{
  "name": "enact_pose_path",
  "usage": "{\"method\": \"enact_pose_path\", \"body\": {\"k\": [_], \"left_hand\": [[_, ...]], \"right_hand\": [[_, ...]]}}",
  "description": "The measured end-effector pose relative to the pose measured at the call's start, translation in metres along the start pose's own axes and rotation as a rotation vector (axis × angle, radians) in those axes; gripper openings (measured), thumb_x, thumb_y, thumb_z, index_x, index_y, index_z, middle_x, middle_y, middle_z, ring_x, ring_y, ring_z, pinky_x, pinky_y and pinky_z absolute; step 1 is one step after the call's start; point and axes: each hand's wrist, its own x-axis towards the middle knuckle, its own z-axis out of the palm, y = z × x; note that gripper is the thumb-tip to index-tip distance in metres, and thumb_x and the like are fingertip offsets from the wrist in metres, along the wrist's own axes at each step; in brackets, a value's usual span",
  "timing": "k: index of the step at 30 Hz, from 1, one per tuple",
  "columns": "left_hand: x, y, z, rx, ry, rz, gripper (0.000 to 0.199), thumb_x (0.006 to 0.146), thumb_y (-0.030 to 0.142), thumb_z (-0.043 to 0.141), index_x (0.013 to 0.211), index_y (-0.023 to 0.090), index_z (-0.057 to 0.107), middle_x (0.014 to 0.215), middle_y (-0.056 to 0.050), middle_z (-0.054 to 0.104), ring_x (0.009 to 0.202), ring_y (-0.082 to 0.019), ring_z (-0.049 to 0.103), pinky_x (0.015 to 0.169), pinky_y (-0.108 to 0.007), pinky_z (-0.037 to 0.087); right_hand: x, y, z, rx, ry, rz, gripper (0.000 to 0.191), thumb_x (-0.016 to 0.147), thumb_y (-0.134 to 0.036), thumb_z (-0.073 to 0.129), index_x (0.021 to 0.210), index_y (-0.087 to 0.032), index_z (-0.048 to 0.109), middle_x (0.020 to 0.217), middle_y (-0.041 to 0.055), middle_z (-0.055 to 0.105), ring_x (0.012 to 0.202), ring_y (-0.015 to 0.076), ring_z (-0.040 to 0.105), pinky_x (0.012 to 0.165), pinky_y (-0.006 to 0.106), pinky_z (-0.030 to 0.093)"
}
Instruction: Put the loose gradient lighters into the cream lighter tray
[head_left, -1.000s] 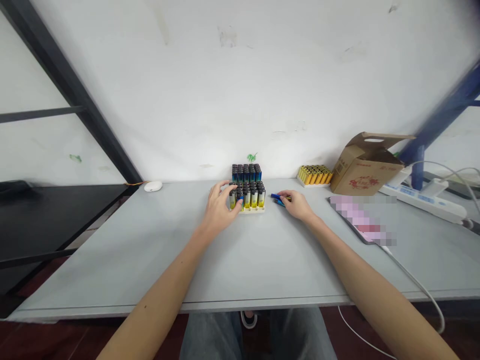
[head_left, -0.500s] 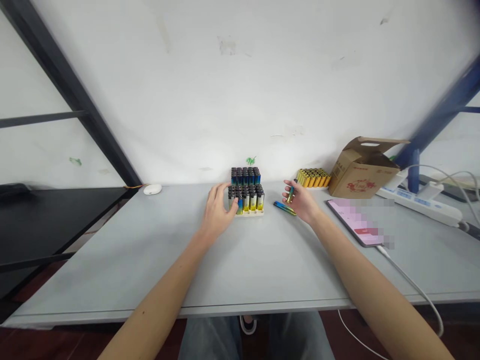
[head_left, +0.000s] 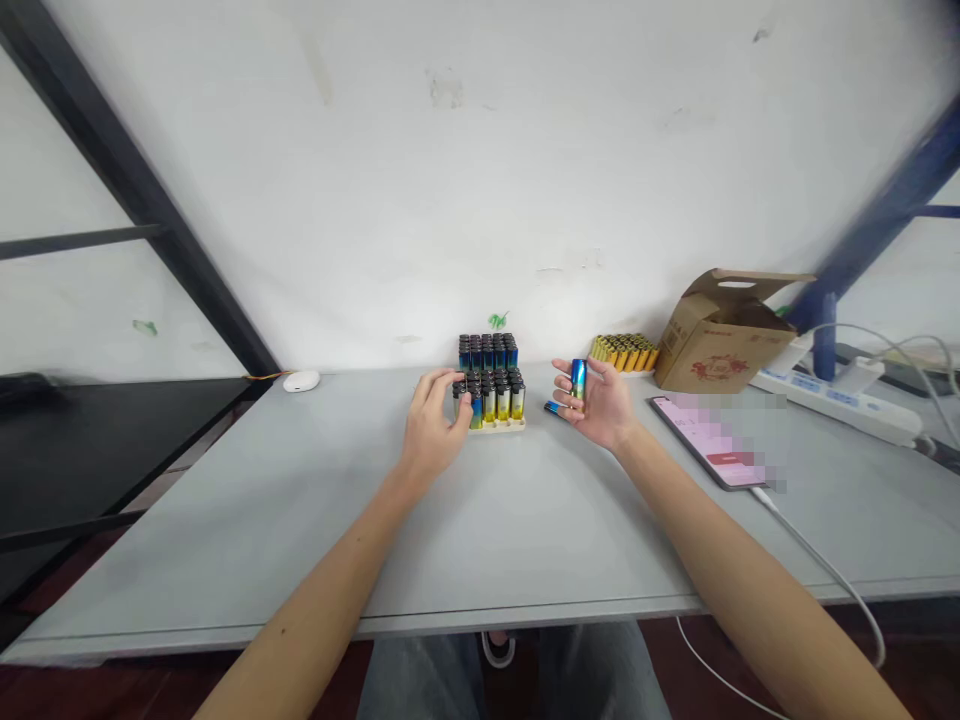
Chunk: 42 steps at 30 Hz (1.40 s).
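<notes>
My right hand (head_left: 600,405) holds a shiny blue and gold lighter (head_left: 578,380) upright between its fingers. Behind its fingertips a second blue lighter (head_left: 553,408) lies on the table, mostly hidden by the hand. My left hand (head_left: 435,420) is closed at the left side of the front rack (head_left: 510,427), thumb and fingers on a blue and yellow lighter (head_left: 476,412) at its front left. That rack carries rows of yellow and silver lighters with black tops. Right behind it stands a block of dark blue lighters (head_left: 487,352).
Orange-yellow lighters (head_left: 626,352) stand in a block by the wall, beside an open cardboard box (head_left: 716,345). A phone (head_left: 709,445) on a white cable and a power strip (head_left: 840,400) lie at the right. A white case (head_left: 301,381) sits back left.
My right hand has turned the lighter so its broad blue side shows, and now covers much of the lighter lying on the table. My left hand has hardly moved.
</notes>
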Motion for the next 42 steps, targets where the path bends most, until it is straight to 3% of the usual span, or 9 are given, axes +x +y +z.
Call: {"method": "enact_pose_path", "body": {"k": [4, 8, 16, 19, 22, 26, 32, 37, 42], "left_hand": [[-0.003, 0.012, -0.002, -0.075, 0.123, 0.134, 0.012, 0.088, 0.015, 0.049, 0.089, 0.019, 0.06, 0.084, -0.004, 0.064, 0.082, -0.016, 0.061, 0.076, -0.03, 0.05], [-0.012, 0.025, 0.003, -0.178, -0.055, 0.129, 0.015, 0.09, 0.019, 0.047, 0.083, 0.019, 0.06, 0.078, -0.003, 0.063, 0.071, -0.014, 0.058, 0.067, -0.028, 0.047], [-0.022, 0.052, 0.019, -0.475, -0.487, -0.278, 0.035, 0.09, 0.037, 0.053, 0.119, 0.018, 0.057, 0.116, -0.01, 0.064, 0.09, -0.018, 0.065, 0.066, -0.026, 0.051], [-0.022, 0.053, 0.019, -0.502, -0.521, -0.296, 0.033, 0.088, 0.036, 0.057, 0.112, 0.015, 0.062, 0.11, -0.01, 0.067, 0.089, -0.02, 0.065, 0.071, -0.03, 0.051], [-0.02, 0.051, 0.019, -0.576, -0.556, -0.379, 0.027, 0.088, 0.038, 0.056, 0.096, 0.013, 0.066, 0.089, -0.009, 0.071, 0.083, -0.021, 0.067, 0.075, -0.032, 0.051], [-0.015, 0.05, 0.018, -0.775, -0.538, -0.592, 0.03, 0.088, 0.041, 0.057, 0.093, 0.012, 0.063, 0.076, -0.007, 0.068, 0.068, -0.018, 0.067, 0.07, -0.033, 0.052], [-0.005, 0.043, 0.011, -1.081, -0.398, -0.807, 0.029, 0.079, 0.04, 0.068, 0.088, 0.012, 0.063, 0.076, -0.005, 0.064, 0.057, -0.012, 0.057, 0.058, -0.028, 0.047], [0.002, 0.038, 0.004, -1.257, -0.382, -0.919, 0.023, 0.081, 0.035, 0.064, 0.079, 0.012, 0.063, 0.062, 0.0, 0.051, 0.051, -0.009, 0.046, 0.053, -0.024, 0.041], [0.008, 0.035, -0.003, -1.488, -0.37, -1.049, 0.041, 0.088, 0.047, 0.041, 0.076, 0.012, 0.06, 0.062, -0.001, 0.044, 0.052, -0.012, 0.044, 0.051, -0.025, 0.041]], "right_hand": [[-0.002, 0.001, 0.005, 0.124, -0.034, -0.004, 0.03, 0.085, -0.041, 0.043, 0.095, -0.019, 0.061, 0.061, -0.0013, 0.045, 0.047, 0.0121, 0.035, 0.039, 0.024, 0.03], [-0.004, 0.004, 0.014, 0.078, -0.068, -0.045, 0.021, 0.085, -0.036, 0.048, 0.092, -0.021, 0.063, 0.062, -0.0014, 0.047, 0.054, 0.0132, 0.045, 0.051, 0.027, 0.043], [-0.013, 0.021, 0.025, -0.449, -0.286, -0.224, 0.021, 0.078, -0.037, 0.072, 0.094, -0.024, 0.07, 0.093, 0.0046, 0.071, 0.097, 0.0209, 0.063, 0.089, 0.038, 0.049], [-0.017, 0.028, 0.029, -0.601, -0.366, -0.296, 0.021, 0.076, -0.034, 0.074, 0.095, -0.025, 0.073, 0.106, 0.0056, 0.07, 0.112, 0.0234, 0.059, 0.096, 0.041, 0.046], [-0.019, 0.031, 0.033, -0.635, -0.38, -0.305, 0.022, 0.076, -0.038, 0.073, 0.095, -0.025, 0.073, 0.112, 0.0053, 0.068, 0.1, 0.0218, 0.063, 0.085, 0.038, 0.051], [-0.011, 0.029, 0.028, -0.451, -0.19, -0.283, 0.039, 0.087, -0.053, 0.051, 0.1, -0.022, 0.07, 0.103, 0.0065, 0.069, 0.091, 0.0198, 0.063, 0.078, 0.035, 0.05], [0.011, 0.021, 0.002, -0.238, 0.238, -0.215, 0.023, 0.074, -0.038, 0.059, 0.063, -0.022, 0.047, 0.067, -0.0025, 0.06, 0.062, 0.0124, 0.057, 0.06, 0.025, 0.044], [0.019, 0.019, -0.01, -0.228, 0.3, -0.2, 0.029, 0.073, -0.042, 0.063, 0.066, -0.023, 0.042, 0.059, -0.006, 0.051, 0.055, 0.0107, 0.052, 0.056, 0.023, 0.041], [0.02, 0.021, -0.011, -0.265, 0.294, -0.246, 0.037, 0.073, -0.048, 0.064, 0.062, -0.022, 0.04, 0.051, -0.0068, 0.042, 0.051, 0.0104, 0.048, 0.053, 0.022, 0.04]]}}
